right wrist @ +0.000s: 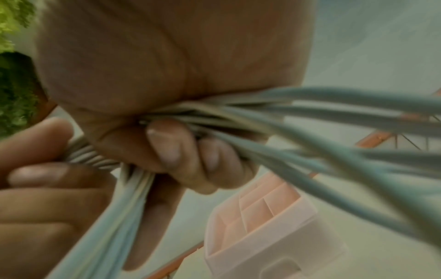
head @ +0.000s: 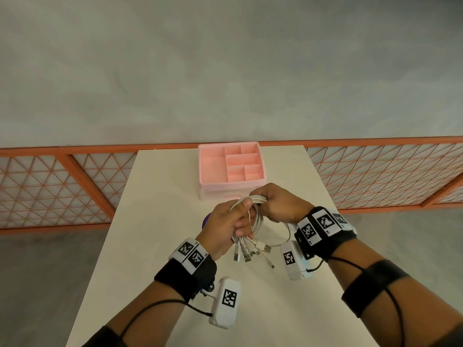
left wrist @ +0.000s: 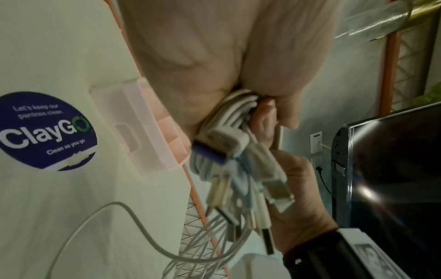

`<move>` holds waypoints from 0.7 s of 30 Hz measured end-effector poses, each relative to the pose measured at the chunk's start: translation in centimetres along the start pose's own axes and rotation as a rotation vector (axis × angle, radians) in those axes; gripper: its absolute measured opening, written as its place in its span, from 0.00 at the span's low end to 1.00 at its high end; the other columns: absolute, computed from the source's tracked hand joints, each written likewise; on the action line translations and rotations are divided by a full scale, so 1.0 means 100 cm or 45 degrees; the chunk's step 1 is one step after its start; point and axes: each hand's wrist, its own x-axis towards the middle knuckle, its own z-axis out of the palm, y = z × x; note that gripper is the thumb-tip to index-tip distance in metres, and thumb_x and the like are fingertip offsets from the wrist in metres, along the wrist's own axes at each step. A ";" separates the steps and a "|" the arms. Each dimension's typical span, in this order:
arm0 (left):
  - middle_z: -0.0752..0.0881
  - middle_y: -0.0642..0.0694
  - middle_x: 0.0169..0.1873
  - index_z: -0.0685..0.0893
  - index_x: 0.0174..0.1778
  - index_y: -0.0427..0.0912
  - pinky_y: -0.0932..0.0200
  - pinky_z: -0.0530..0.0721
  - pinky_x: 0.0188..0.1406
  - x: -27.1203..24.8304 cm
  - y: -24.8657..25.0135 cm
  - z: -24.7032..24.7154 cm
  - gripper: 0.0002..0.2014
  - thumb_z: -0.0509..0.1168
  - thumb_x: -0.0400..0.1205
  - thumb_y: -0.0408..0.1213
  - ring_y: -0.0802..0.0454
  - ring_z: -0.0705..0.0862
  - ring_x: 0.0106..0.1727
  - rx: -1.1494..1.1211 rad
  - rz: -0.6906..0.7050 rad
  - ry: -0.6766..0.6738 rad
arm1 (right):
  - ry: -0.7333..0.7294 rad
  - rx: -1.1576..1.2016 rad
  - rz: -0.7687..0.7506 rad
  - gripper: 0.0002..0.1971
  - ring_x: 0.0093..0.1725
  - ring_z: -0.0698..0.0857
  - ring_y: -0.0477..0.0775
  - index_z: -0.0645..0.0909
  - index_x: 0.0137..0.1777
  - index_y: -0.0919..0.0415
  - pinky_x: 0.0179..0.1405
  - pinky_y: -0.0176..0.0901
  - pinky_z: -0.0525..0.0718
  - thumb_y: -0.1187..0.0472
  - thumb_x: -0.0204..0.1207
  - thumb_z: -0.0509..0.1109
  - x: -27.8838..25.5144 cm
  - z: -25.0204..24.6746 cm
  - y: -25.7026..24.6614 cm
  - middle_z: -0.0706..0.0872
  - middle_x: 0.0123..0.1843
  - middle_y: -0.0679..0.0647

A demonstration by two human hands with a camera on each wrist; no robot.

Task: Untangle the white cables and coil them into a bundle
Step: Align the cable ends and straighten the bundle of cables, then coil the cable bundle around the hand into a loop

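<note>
Several white cables [head: 255,219] form a loose coil held above the white table [head: 155,246]. My left hand [head: 231,221] grips the coil's left side, thumb on top; the plug ends [head: 250,251] fan out below it. My right hand [head: 273,205] grips the coil's top right, fingers curled round the strands. In the left wrist view the USB plugs [left wrist: 238,151] hang from the left hand's [left wrist: 238,90] fist. In the right wrist view the right hand's [right wrist: 167,120] fingers [right wrist: 167,147] clamp the cable strands [right wrist: 286,122]. One strand [head: 280,242] loops down to the table.
A pink compartment organizer [head: 231,164] stands just beyond the hands at the table's far end. A purple round sticker [head: 206,219] lies on the table under the left hand. Orange lattice railing [head: 62,186] runs behind the table. Table edges lie close on both sides.
</note>
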 end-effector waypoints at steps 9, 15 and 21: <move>0.59 0.52 0.19 0.67 0.30 0.44 0.57 0.75 0.26 -0.004 0.018 0.008 0.20 0.63 0.83 0.50 0.56 0.59 0.18 -0.244 -0.029 0.047 | 0.386 -0.319 0.006 0.17 0.19 0.73 0.41 0.80 0.30 0.55 0.26 0.38 0.73 0.48 0.77 0.73 0.011 -0.014 0.020 0.75 0.21 0.45; 0.58 0.53 0.19 0.68 0.30 0.45 0.58 0.73 0.25 -0.002 0.031 0.015 0.20 0.62 0.83 0.51 0.58 0.58 0.17 -0.426 -0.012 0.012 | 0.636 -0.006 0.000 0.12 0.27 0.76 0.44 0.79 0.31 0.52 0.33 0.45 0.78 0.54 0.77 0.65 0.007 0.035 0.045 0.83 0.27 0.47; 0.59 0.53 0.18 0.68 0.30 0.45 0.59 0.74 0.24 -0.002 0.025 0.012 0.20 0.64 0.81 0.52 0.58 0.59 0.16 -0.590 0.027 0.135 | 0.590 0.149 -0.085 0.02 0.33 0.87 0.52 0.82 0.42 0.62 0.30 0.52 0.85 0.68 0.74 0.69 -0.004 0.084 0.050 0.88 0.33 0.56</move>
